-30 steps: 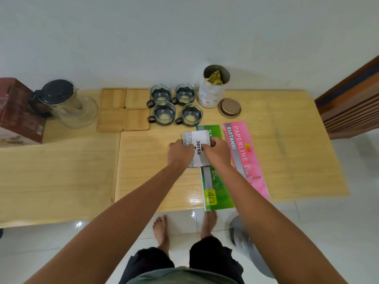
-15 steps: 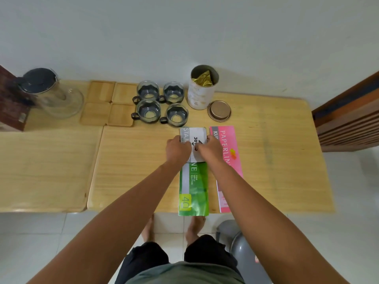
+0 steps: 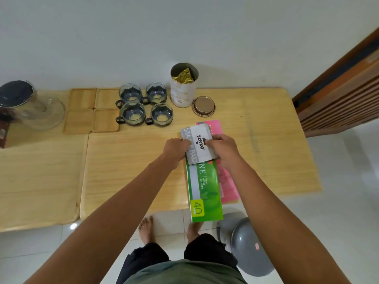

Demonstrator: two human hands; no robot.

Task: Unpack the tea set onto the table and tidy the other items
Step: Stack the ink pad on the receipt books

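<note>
Both hands grip a small grey-and-white stamp pad box: my left hand on its left side, my right hand on its right. The box sits on top of a green paper pack, which overlaps a pink paper pack and overhangs the table's front edge. At the back stand several glass cups with dark handles, several wooden coasters and a glass teapot with a dark lid.
An open white tin holding a gold foil pouch stands behind the cups, its round lid beside it. The wooden table meets a second table at the left. A grey bin sits on the floor by my feet.
The green pack now lies further over the pink pack, covering more of it. Both hands still hold the stamp pad box on top. The camera view has shifted right.
</note>
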